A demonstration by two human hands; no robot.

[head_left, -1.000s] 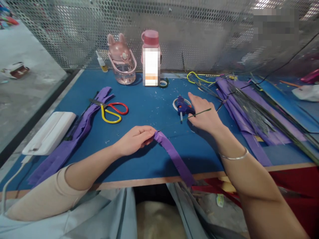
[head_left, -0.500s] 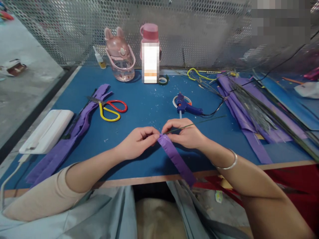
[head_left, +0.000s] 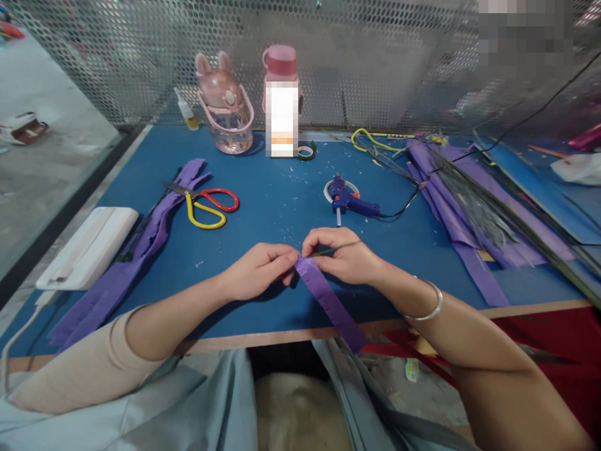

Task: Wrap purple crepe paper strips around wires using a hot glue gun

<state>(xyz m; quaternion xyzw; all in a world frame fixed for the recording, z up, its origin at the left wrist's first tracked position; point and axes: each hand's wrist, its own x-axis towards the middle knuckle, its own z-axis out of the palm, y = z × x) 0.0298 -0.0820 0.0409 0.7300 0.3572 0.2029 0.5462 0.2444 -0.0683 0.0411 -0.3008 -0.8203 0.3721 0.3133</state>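
A purple paper strip hangs down from between my hands, its lower end past the table's front edge. My left hand pinches the strip's top end with thumb and fingers. Close beside it, my right hand has its fingertips closed at the same end, where a thin green wire stem runs back across the fingers. The exact contact at the fingertips is partly hidden. Beyond my right hand lies a blue glue gun, resting by a roll of white tape.
Red-and-yellow scissors lie on purple strips at left, beside a white power bank. A pink bottle and a phone stand at the back. Purple sheets and stems lie at right, near the glue gun's cord.
Both hands remain at the strip's top end. My right hand has turned slightly, and the green stem now shows shorter, lying against the hand. The strip's hanging end has shifted a little left.
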